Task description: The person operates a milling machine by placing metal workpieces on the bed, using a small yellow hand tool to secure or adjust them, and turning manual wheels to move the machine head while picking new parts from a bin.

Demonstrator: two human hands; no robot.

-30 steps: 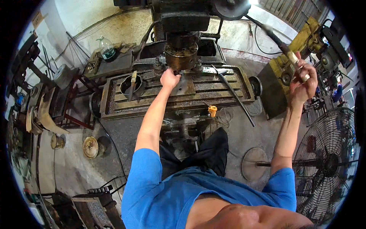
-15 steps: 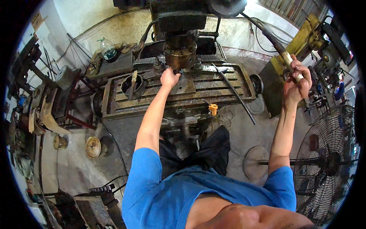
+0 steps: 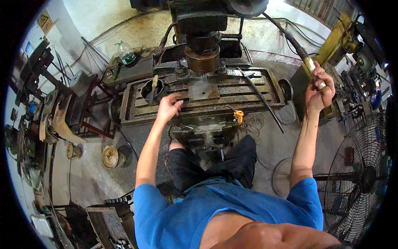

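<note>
My right hand is wrapped round the pale grip of a long lever that slopes down from the machine head. My left hand hovers over the front edge of the slotted machine table, fingers apart and with nothing visible in them. Beside it stands a metal can with a brush in it. A flat metal plate with a small hole lies on the table, below the round, brownish spindle part and apart from it.
A long metal bar leans across the table's right side. An orange-handled tool is at the front edge. A large caged fan stands at right. A bucket sits on the floor at left, and a plastic bottle stands behind.
My left hand has come away from beneath the spindle, moving left and toward me, and its fingers have spread. My right hand stays on the lever. The whole view has shifted slightly.
</note>
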